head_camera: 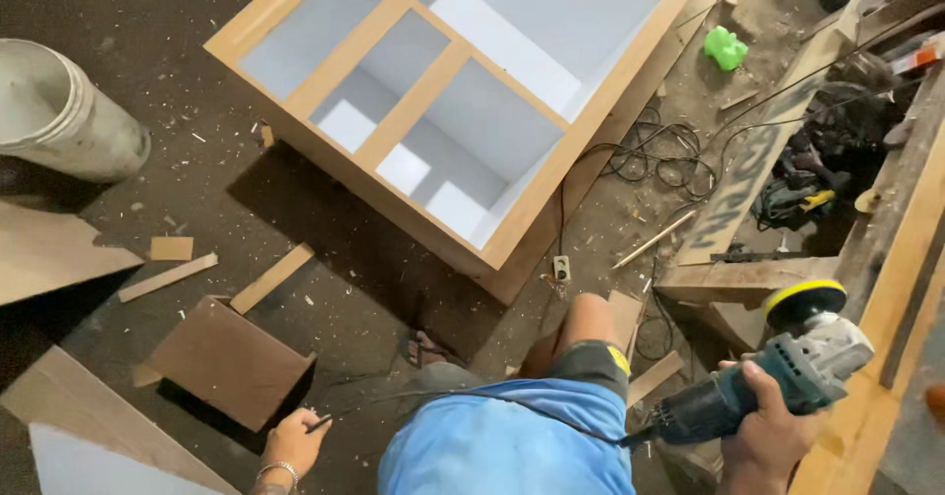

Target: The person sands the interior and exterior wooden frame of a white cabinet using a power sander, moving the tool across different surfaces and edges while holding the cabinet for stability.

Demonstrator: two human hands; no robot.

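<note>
Right hand [766, 426] clamps a teal-and-grey angle polisher with yellow-rimmed round pad [778, 372]; left hand [293, 441] pinches its thin black cord [413, 397].

A long wooden signboard [750, 165] with dark stencilled lettering is seen lying slantwise on the floor, right of the cabinet [463, 101].

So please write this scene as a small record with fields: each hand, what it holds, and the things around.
right hand: holds a teal power sander with a yellow-edged disc, black cord trailing
left hand: holds a thin dark pencil-like stick, bracelet on wrist
near left hand: brown board
ahead: wooden cabinet frame, white inside
floor: white bucket, wood offcuts, cables, sawdust
</note>
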